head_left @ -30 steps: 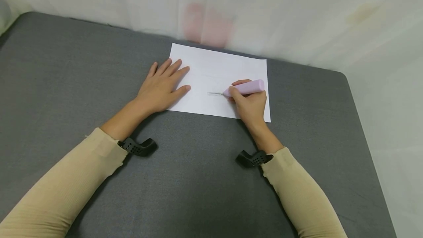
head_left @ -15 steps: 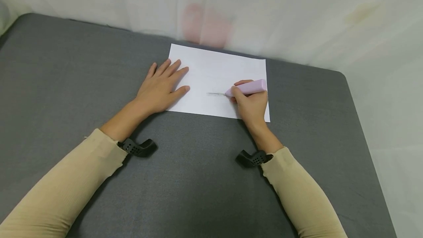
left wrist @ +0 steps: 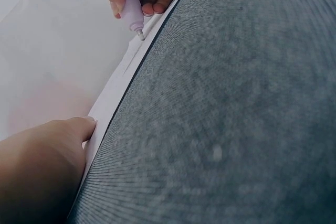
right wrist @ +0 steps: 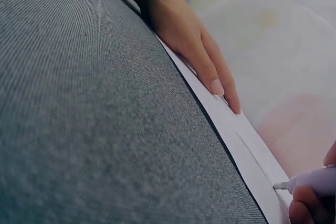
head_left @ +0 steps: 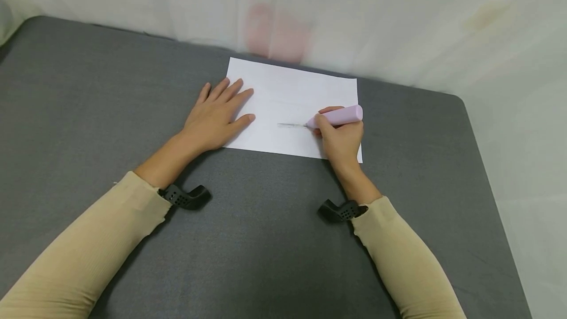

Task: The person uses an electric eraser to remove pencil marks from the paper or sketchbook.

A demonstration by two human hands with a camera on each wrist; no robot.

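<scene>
A white sheet of paper lies on the grey table near its far edge. My left hand lies flat on the sheet's left part, fingers straight and spread. My right hand grips a pink marker with its tip on the paper at the end of a short grey line. In the left wrist view the marker tip meets the sheet. The right wrist view shows the left hand pressing the paper and the marker tip at the lower right.
A white curtain hangs just behind the table, with a blurred pink shape showing through it. The table's right edge runs close to the right arm. Black wrist mounts sit on both beige sleeves.
My right hand and the pink marker have slid a little to the right along the paper, and the grey line has grown longer. The left hand has stayed put.
</scene>
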